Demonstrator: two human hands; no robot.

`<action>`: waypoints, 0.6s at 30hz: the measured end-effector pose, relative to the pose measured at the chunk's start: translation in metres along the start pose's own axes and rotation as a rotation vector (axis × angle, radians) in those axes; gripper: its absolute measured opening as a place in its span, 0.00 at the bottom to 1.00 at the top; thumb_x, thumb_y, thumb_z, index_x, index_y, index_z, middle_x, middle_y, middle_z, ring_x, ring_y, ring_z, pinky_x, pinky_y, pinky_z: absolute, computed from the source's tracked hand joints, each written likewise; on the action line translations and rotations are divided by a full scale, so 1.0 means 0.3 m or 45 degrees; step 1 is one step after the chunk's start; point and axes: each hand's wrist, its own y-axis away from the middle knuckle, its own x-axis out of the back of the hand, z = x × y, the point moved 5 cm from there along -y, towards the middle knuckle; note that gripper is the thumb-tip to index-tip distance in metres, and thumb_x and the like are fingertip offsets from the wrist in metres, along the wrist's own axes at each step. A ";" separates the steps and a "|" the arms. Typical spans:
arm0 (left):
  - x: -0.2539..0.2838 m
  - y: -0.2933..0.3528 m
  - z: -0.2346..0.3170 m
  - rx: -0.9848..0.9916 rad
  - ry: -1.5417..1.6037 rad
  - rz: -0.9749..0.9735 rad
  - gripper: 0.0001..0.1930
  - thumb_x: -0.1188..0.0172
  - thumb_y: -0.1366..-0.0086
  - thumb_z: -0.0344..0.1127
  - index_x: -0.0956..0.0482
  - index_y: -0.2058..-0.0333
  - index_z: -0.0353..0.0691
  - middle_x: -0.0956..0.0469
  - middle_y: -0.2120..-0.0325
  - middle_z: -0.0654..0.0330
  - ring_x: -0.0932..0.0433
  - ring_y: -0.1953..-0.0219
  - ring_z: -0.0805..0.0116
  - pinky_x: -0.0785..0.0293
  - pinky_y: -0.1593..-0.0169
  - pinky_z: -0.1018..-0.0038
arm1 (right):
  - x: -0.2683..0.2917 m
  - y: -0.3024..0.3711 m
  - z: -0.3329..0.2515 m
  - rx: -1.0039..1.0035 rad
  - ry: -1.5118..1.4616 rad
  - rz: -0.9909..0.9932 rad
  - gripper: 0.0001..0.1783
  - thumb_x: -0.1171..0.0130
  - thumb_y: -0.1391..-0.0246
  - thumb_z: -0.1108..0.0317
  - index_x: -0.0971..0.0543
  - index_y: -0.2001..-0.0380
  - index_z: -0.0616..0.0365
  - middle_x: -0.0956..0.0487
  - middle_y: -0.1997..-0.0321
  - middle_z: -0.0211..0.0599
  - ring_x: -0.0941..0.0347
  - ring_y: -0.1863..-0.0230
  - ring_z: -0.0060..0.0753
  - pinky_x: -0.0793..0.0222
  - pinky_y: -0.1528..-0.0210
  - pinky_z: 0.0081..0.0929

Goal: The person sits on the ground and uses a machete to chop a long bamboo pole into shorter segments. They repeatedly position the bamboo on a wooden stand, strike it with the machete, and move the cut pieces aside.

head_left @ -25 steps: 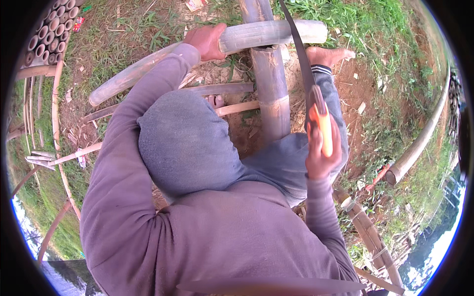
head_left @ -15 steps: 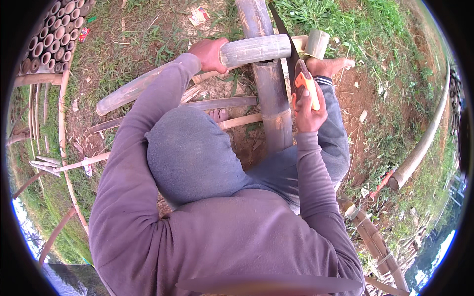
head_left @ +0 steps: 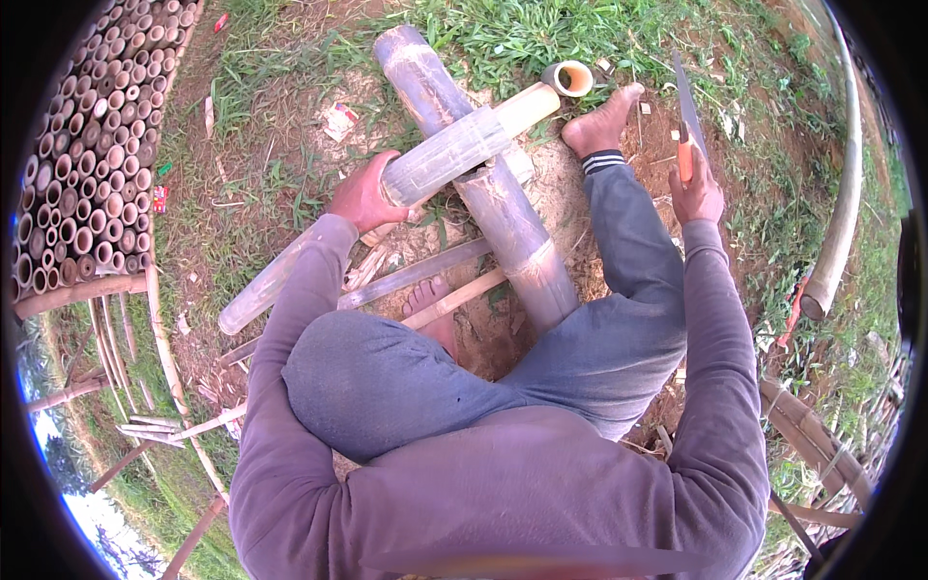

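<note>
My left hand (head_left: 370,193) is wrapped round a bamboo pole (head_left: 443,152), which slants up to the right. The pole lies across a thicker bamboo log (head_left: 517,217) on the ground. Beyond the pole's far end a paler length of bamboo (head_left: 530,109) shows; whether it is joined to the pole I cannot tell. Out to the right, my right hand (head_left: 697,196) grips the orange handle of a handsaw (head_left: 689,104). Its blade points up and away, apart from the bamboo. A short hollow bamboo section (head_left: 553,77) sits near my right foot (head_left: 601,121).
Many cut bamboo tubes (head_left: 82,184) are stacked at the far left behind a bamboo rail. Split bamboo strips (head_left: 416,274) lie by my left foot. A long pole (head_left: 839,227) rests along the right side. Grass, bare soil and chips surround the log.
The saw has moved from beside the pole's end out to the right, clear of the bamboo. My left hand keeps its hold on the pole. The whole view has shifted.
</note>
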 end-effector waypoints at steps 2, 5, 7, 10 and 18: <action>0.001 0.000 0.000 -0.007 -0.002 0.007 0.54 0.18 0.57 0.47 0.32 0.29 0.49 0.18 0.41 0.47 0.19 0.39 0.44 0.25 0.36 0.56 | -0.113 -0.001 0.040 -0.142 0.348 -0.394 0.36 0.35 0.37 0.41 0.24 0.30 0.44 0.21 0.31 0.44 0.23 0.34 0.51 0.33 0.29 0.56; -0.001 0.006 -0.002 0.014 -0.007 -0.002 0.53 0.19 0.57 0.48 0.31 0.30 0.49 0.17 0.42 0.48 0.18 0.41 0.43 0.23 0.37 0.55 | -0.154 -0.067 -0.165 0.035 0.080 -0.263 0.40 0.30 0.43 0.43 0.23 0.31 0.47 0.23 0.32 0.45 0.30 0.28 0.52 0.41 0.24 0.56; 0.006 0.008 0.013 0.048 -0.016 -0.042 0.52 0.19 0.57 0.48 0.30 0.31 0.50 0.17 0.43 0.48 0.18 0.42 0.43 0.22 0.38 0.54 | -0.216 -0.156 -0.320 0.210 -0.171 -0.164 0.43 0.28 0.45 0.46 0.27 0.28 0.47 0.26 0.29 0.46 0.31 0.28 0.52 0.39 0.24 0.53; 0.000 0.018 -0.008 0.028 0.002 -0.015 0.51 0.18 0.57 0.49 0.30 0.32 0.50 0.17 0.44 0.49 0.17 0.43 0.43 0.22 0.39 0.54 | -0.254 -0.306 -0.597 0.238 -0.130 -0.337 0.51 0.27 0.43 0.45 0.39 0.21 0.40 0.35 0.22 0.51 0.35 0.24 0.57 0.37 0.23 0.52; -0.002 0.001 0.021 -0.012 0.058 -0.005 0.53 0.17 0.57 0.45 0.32 0.30 0.45 0.17 0.44 0.45 0.17 0.42 0.43 0.22 0.38 0.55 | -0.351 -0.481 -0.706 0.059 -0.351 -0.449 0.44 0.25 0.45 0.44 0.31 0.29 0.45 0.25 0.35 0.52 0.23 0.35 0.60 0.28 0.30 0.55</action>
